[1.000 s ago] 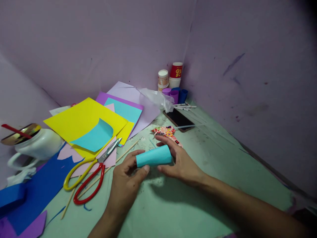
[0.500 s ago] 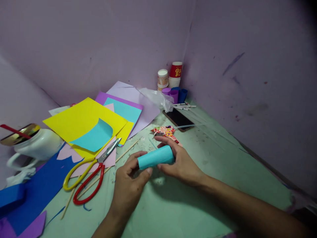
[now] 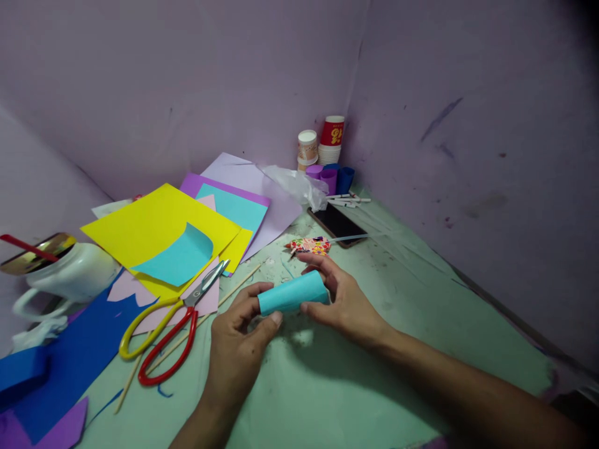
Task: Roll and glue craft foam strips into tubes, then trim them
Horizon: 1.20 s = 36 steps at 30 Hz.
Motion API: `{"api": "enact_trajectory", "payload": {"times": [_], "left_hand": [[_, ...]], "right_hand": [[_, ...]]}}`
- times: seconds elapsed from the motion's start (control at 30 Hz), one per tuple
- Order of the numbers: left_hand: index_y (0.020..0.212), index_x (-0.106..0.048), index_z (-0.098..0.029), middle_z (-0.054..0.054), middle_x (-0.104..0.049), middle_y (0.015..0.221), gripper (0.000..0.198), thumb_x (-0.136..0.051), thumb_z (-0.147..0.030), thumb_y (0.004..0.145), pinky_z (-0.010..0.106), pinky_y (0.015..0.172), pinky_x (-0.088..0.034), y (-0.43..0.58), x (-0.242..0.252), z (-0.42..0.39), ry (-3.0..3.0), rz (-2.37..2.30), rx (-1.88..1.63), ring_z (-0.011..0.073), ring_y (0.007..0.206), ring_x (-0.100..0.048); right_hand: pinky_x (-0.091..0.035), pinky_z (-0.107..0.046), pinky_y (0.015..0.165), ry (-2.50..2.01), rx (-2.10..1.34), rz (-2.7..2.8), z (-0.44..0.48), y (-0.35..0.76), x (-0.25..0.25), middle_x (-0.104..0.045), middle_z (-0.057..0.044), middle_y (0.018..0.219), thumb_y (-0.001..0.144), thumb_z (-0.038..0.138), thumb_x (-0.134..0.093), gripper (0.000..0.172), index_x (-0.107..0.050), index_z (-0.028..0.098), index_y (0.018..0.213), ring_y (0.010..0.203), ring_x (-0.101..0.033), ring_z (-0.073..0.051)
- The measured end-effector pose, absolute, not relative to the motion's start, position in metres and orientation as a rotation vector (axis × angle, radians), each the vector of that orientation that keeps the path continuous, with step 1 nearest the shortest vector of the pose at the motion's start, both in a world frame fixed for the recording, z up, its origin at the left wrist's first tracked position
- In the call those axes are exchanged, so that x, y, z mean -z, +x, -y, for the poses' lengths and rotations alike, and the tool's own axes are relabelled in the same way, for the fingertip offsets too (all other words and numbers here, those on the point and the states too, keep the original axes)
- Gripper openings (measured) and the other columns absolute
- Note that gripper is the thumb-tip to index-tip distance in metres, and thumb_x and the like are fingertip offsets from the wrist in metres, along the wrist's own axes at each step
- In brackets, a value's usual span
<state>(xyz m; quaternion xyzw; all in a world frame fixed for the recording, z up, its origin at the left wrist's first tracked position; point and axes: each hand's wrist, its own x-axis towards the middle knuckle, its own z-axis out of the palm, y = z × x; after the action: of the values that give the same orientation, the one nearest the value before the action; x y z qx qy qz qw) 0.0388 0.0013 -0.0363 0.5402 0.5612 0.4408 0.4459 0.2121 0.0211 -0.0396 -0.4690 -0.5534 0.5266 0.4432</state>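
Note:
A light blue paper tube (image 3: 294,292) lies on its side between my two hands, just above the green table. My left hand (image 3: 246,333) grips its left end, thumb in front and fingers behind or partly in the opening. At the other end, my right hand (image 3: 344,299) is curled round the tube with the thumb below and fingers over the far side. Just beyond the right fingers lies a flower-patterned glue gun (image 3: 311,246) with a clear glue stick in its back. Scissors (image 3: 191,302) with one yellow and one red handle rest left of my left hand.
Coloured sheets, topped by a yellow sheet (image 3: 154,231) and a curled light blue piece (image 3: 180,259), spread at left. A white mug (image 3: 77,274), blue sheet (image 3: 84,349) and wooden stick (image 3: 238,284) lie near. Behind are a phone (image 3: 339,224), plastic bag (image 3: 299,187) and paper cups (image 3: 331,140).
Both hands have shifted slightly, the left one a little to the left with the tube. My right fingers now sit a bit farther right along the tube's end.

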Motion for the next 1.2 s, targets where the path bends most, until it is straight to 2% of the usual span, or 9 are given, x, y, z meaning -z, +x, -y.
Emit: {"api": "enact_trajectory", "payload": {"times": [0.17,0.37,0.53,0.63,0.73,0.9,1.0,1.1,1.2], "left_hand": [[0.088,-0.073,-0.024,0.002,-0.066,0.105,0.02,-0.069,-0.027,0.068,0.028,0.082,-0.047,0.035,0.039,-0.004,1.257,-1.373,-1.13,0.0208,0.098,-0.059],[0.089,-0.072,-0.023,0.003,-0.066,0.104,0.021,-0.068,-0.028,0.069,0.031,0.082,-0.047,0.035,0.043,-0.005,1.311,-1.406,-1.124,0.0221,0.096,-0.06],[0.081,-0.069,-0.022,0.002,-0.064,0.103,0.012,-0.063,-0.026,0.072,0.032,0.081,-0.048,0.03,0.038,-0.004,1.594,-1.452,-1.164,0.0209,0.091,-0.06],[0.073,-0.062,-0.02,0.004,-0.063,0.095,0.004,-0.058,-0.022,0.073,0.033,0.08,-0.047,0.022,0.025,-0.004,1.977,-1.519,-1.226,0.02,0.088,-0.059],[0.073,-0.054,-0.018,0.008,-0.06,0.092,0.005,-0.055,-0.013,0.072,0.037,0.075,-0.046,0.019,0.011,0.0,2.405,-1.446,-1.143,0.0218,0.086,-0.057],[0.084,-0.053,-0.015,0.011,-0.061,0.096,0.027,-0.051,-0.001,0.061,0.051,0.091,-0.037,0.026,0.007,0.011,2.788,-1.079,-0.962,0.0252,0.095,-0.053],[0.086,-0.05,-0.016,0.011,-0.061,0.099,0.032,-0.049,0.0,0.059,0.049,0.098,-0.033,0.03,0.014,0.012,2.714,-0.92,-0.901,0.0229,0.101,-0.053],[0.078,-0.045,-0.02,0.007,-0.062,0.102,0.027,-0.047,0.0,0.059,0.046,0.1,-0.034,0.03,0.019,0.009,2.613,-0.83,-0.895,0.0215,0.105,-0.053],[0.081,-0.047,-0.021,0.008,-0.057,0.116,0.028,-0.045,0.0,0.062,0.046,0.101,-0.035,0.029,0.019,0.007,2.536,-0.846,-0.953,0.0238,0.115,-0.048]], "right_hand": [[-0.045,-0.029,0.067,-1.106,-1.323,1.346,-0.021,0.215,0.039,-0.053,-0.002,0.086,0.06,0.014,-0.062,0.067,-0.04,0.02,0.123,0.084,-0.054,-0.019],[-0.045,-0.029,0.067,-1.121,-1.319,1.342,-0.022,0.215,0.041,-0.053,-0.001,0.084,0.06,0.015,-0.063,0.064,-0.041,0.017,0.121,0.081,-0.054,-0.018],[-0.047,-0.034,0.072,-1.18,-1.267,1.433,-0.025,0.218,0.044,-0.056,-0.002,0.084,0.063,0.02,-0.065,0.062,-0.044,0.017,0.121,0.082,-0.057,-0.02],[-0.044,-0.043,0.085,-1.258,-0.992,1.561,-0.026,0.221,0.043,-0.06,-0.008,0.097,0.063,0.027,-0.07,0.056,-0.05,0.017,0.115,0.096,-0.056,-0.026],[-0.035,-0.047,0.098,-1.088,-0.724,1.773,-0.023,0.221,0.042,-0.055,-0.012,0.118,0.063,0.032,-0.076,0.063,-0.049,0.018,0.119,0.113,-0.048,-0.028],[-0.036,-0.043,0.1,-0.699,-1.038,2.043,-0.019,0.213,0.049,-0.053,-0.013,0.126,0.063,0.032,-0.078,0.075,-0.044,0.017,0.129,0.116,-0.049,-0.027],[-0.036,-0.039,0.102,-0.561,-1.264,1.996,-0.023,0.211,0.055,-0.054,-0.01,0.129,0.064,0.026,-0.077,0.073,-0.045,0.018,0.129,0.118,-0.05,-0.024],[-0.034,-0.038,0.104,-0.541,-1.357,1.977,-0.03,0.213,0.058,-0.051,-0.01,0.133,0.06,0.021,-0.079,0.08,-0.044,0.018,0.131,0.121,-0.048,-0.025],[-0.036,-0.039,0.102,-0.582,-1.403,1.969,-0.034,0.215,0.06,-0.053,-0.009,0.131,0.057,0.019,-0.08,0.08,-0.047,0.018,0.13,0.118,-0.05,-0.026]]}}
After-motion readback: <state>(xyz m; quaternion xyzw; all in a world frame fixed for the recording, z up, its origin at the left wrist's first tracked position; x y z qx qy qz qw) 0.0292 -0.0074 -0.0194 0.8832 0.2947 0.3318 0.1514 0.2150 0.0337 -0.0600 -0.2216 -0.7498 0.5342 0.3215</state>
